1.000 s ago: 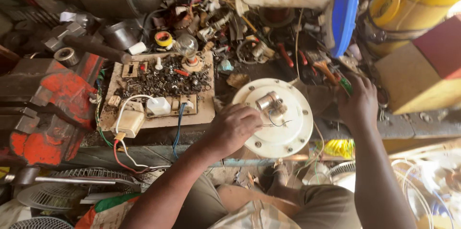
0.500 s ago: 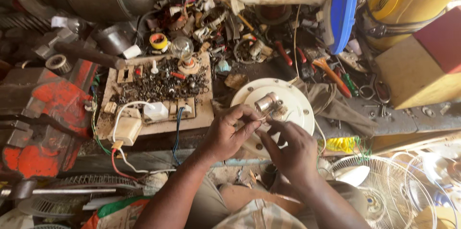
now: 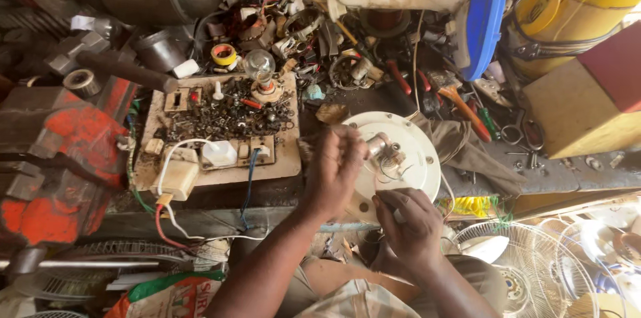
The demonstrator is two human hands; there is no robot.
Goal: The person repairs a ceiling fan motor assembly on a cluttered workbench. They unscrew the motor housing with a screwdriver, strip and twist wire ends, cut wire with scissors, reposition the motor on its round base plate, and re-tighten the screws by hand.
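The round white plastic fan housing plate lies on the cluttered table, its small metal motor shaft and thin loose wires exposed. The left hand pinches the shaft; the right hand is closed around something I cannot identify. The wiring looks unfinished.

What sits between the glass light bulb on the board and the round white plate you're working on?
In the head view, a small teal piece and a brownish scrap lie between the bulb and the white plate.
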